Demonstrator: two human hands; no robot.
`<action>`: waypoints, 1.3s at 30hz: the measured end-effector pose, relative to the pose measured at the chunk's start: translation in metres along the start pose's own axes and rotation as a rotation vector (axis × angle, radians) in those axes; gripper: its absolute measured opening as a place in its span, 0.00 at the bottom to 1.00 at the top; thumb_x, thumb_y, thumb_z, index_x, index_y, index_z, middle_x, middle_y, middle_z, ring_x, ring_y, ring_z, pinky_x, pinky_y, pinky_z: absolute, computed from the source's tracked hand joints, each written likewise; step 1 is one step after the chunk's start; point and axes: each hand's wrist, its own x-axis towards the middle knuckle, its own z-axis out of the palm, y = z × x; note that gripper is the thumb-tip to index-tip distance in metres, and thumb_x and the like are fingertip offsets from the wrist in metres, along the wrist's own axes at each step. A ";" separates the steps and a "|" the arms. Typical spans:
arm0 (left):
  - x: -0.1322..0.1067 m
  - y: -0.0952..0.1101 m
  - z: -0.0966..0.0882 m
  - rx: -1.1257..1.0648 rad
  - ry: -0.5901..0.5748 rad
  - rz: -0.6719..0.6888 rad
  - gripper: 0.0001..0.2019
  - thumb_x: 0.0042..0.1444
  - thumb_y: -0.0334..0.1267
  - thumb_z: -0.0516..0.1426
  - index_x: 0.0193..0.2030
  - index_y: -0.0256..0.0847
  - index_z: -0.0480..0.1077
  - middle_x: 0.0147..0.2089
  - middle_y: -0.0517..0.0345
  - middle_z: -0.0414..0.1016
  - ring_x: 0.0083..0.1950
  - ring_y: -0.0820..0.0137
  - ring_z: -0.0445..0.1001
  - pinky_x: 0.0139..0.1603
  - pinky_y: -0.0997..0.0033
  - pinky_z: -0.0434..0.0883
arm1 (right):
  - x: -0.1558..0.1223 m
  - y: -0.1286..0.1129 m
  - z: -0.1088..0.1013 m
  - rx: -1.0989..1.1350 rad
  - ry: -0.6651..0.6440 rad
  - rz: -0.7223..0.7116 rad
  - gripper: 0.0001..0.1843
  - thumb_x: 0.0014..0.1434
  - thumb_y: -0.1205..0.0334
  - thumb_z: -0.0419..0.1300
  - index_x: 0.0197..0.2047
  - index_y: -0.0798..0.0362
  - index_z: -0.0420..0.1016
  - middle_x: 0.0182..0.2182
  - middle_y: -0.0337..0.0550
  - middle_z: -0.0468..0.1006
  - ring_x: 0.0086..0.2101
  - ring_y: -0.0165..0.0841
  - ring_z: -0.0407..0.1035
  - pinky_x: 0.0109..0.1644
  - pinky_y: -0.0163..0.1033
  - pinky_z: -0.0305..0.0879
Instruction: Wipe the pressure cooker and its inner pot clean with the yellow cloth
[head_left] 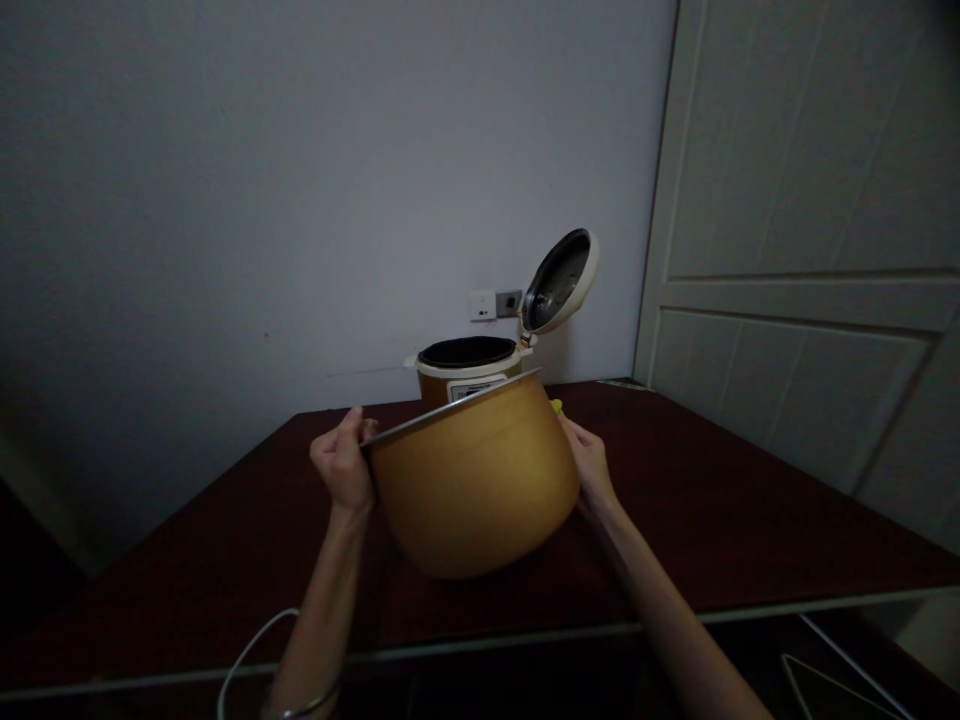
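Note:
A gold-coloured rice cooker inner pot (pixel 476 480) is held up in front of me, tilted so that its right side is higher and its outer wall faces me. My left hand (pixel 345 460) is closed on the pot's rim at the left. At the right side, partly hidden by the pot, my right hand (pixel 589 460) has its fingers closed. A small yellow thing (pixel 556 406) shows at those fingertips; its kind is unclear. Behind the pot stands the rice cooker (pixel 435 388), its dark inside showing and its hinged lid (pixel 586 285) raised to the right.
The dark red table (pixel 690 500) has a pale front edge. A wall socket (pixel 482 305) sits behind the cooker, with a white panelled door (pixel 795 300) at the right. A white cable (pixel 251 640) loops over the front edge beside my left forearm.

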 end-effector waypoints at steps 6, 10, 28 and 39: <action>0.003 -0.014 0.001 -0.146 -0.038 -0.008 0.22 0.43 0.43 0.59 0.09 0.41 0.53 0.10 0.68 0.52 0.14 0.79 0.54 0.20 0.75 0.60 | 0.001 -0.017 -0.005 0.283 -0.183 0.296 0.24 0.54 0.41 0.56 0.40 0.52 0.78 0.35 0.44 0.82 0.37 0.38 0.75 0.39 0.39 0.71; 0.004 -0.018 -0.001 -0.268 -0.152 -0.009 0.23 0.45 0.41 0.59 0.08 0.40 0.52 0.09 0.68 0.51 0.12 0.81 0.52 0.18 0.75 0.57 | 0.007 -0.027 -0.011 0.291 -0.159 0.293 0.17 0.54 0.47 0.58 0.38 0.50 0.78 0.35 0.41 0.82 0.39 0.38 0.76 0.45 0.40 0.72; -0.003 -0.012 0.003 -0.364 -0.262 -0.023 0.25 0.50 0.39 0.59 0.08 0.39 0.53 0.09 0.68 0.50 0.13 0.81 0.50 0.18 0.75 0.55 | 0.008 -0.083 0.014 -0.371 -0.435 -0.753 0.16 0.65 0.51 0.48 0.38 0.49 0.74 0.41 0.43 0.75 0.48 0.37 0.67 0.56 0.44 0.58; 0.000 -0.019 0.000 -0.388 -0.349 0.018 0.25 0.55 0.42 0.54 0.08 0.39 0.59 0.09 0.63 0.55 0.14 0.78 0.54 0.21 0.72 0.56 | -0.014 -0.100 0.030 -0.538 -0.281 -0.826 0.22 0.62 0.59 0.52 0.17 0.53 0.57 0.16 0.34 0.58 0.19 0.26 0.55 0.25 0.35 0.50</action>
